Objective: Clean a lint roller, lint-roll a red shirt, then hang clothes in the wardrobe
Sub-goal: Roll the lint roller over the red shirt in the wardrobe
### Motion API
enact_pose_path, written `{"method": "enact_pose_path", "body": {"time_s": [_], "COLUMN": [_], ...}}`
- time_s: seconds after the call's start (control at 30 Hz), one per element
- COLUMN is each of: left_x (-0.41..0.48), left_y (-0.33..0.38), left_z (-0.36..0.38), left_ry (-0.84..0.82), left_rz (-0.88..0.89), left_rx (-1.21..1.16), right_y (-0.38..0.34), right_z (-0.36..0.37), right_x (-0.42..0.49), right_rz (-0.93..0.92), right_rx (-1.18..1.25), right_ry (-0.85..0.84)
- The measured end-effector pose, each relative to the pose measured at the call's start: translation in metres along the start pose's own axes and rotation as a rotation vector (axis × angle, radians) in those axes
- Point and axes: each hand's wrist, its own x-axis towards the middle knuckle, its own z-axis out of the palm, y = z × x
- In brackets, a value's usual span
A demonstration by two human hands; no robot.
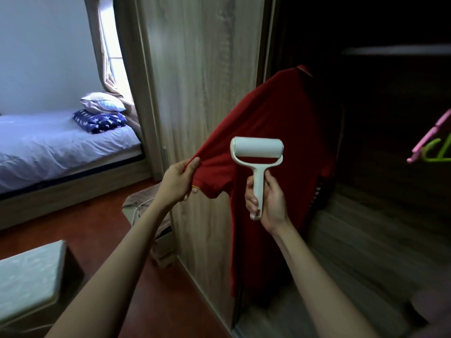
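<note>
A red shirt (280,118) hangs at the open wardrobe's left edge, in front of the dark interior. My left hand (179,181) pinches the end of its sleeve and pulls it out to the left. My right hand (268,201) grips the handle of a white lint roller (257,152), held upright. The roller's drum lies against the shirt's front near the sleeve seam. What holds the top of the shirt is lost in the dark.
The wooden wardrobe door (195,81) stands just left of the shirt. Pink and green hangers (432,142) hang inside at the right. A bed (61,147) with pillows is at the left, a pale box (26,281) at lower left, and cloth and boxes (156,215) by the door's foot.
</note>
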Motion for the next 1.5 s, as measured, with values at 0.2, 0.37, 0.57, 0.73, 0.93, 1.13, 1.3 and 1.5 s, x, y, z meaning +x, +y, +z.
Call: {"method": "enact_pose_path", "body": {"time_s": [0.2,0.37,0.57,0.73,0.93,1.13,1.3,1.5], "left_x": [0.001,0.003,0.011,0.014,0.015,0.014,0.017,0.023], "left_y": [0.000,-0.003,-0.002,-0.007,-0.005,-0.012,-0.008,-0.014], "left_z": [-0.005,-0.009,-0.018,-0.022,-0.022,-0.017,-0.017,-0.022], "left_ry": [-0.175,-0.172,-0.155,-0.166,-0.241,-0.268,-0.270,-0.278], "left_rz": [-0.178,-0.152,-0.104,-0.122,-0.199,-0.224,-0.215,-0.217], "left_rx": [-0.364,-0.382,-0.350,-0.383,-0.535,-0.585,-0.606,-0.596], "right_y": [0.011,0.008,0.006,0.039,0.006,0.033,0.001,0.062], "right_z": [-0.007,-0.006,-0.004,-0.013,0.009,-0.003,0.012,-0.011], "right_x": [0.014,0.028,0.049,0.037,0.069,0.057,0.085,0.049], "right_rz": [0.103,0.144,0.170,0.252,0.160,0.195,0.096,0.202], "right_rx": [0.196,0.249,0.043,0.178,0.116,0.191,0.093,0.159], "right_ry": [-0.132,-0.176,-0.147,-0.200,-0.286,-0.264,-0.279,-0.183]}}
